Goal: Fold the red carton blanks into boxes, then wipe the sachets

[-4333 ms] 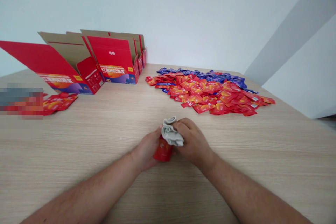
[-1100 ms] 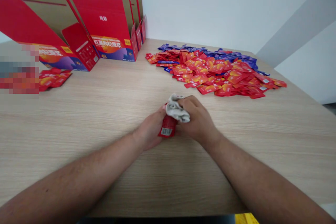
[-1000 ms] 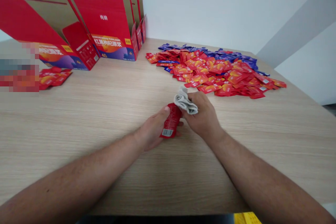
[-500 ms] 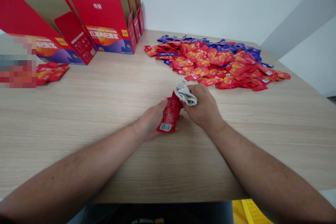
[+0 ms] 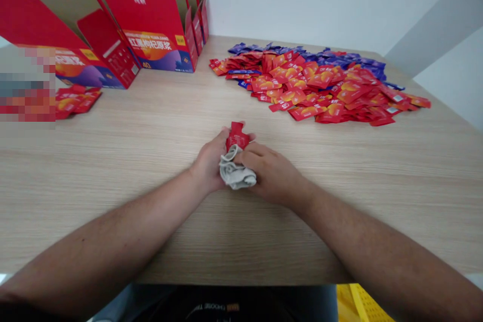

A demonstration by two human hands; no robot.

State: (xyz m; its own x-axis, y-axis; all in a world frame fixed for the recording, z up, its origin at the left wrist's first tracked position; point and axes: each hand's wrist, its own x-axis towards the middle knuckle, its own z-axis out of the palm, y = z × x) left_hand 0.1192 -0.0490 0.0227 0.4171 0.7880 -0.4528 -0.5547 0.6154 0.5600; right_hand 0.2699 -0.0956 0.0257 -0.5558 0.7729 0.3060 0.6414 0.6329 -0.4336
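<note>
A red sachet (image 5: 237, 136) with a narrowed top lies in my left hand (image 5: 212, 163), whose thumb runs along its left edge and whose fingertips show beyond it. My right hand (image 5: 269, 168) grips a folded grey-white cloth (image 5: 237, 173) and presses it on the lower part of the sachet. That lower part is hidden under the cloth. Both hands are close together above the near middle of the table.
A heap of red sachets (image 5: 317, 88) lies at the back right, with blue sachets (image 5: 372, 65) behind it. Red cartons (image 5: 151, 20) stand open at the back left. A few more red sachets (image 5: 77, 100) lie before them. A yellow plastic basket (image 5: 364, 304) is below the table's front edge (image 5: 245, 282).
My right hand has brought the cloth down and left, from the sachet's top to its lower part. The printed barcode end is now covered.
</note>
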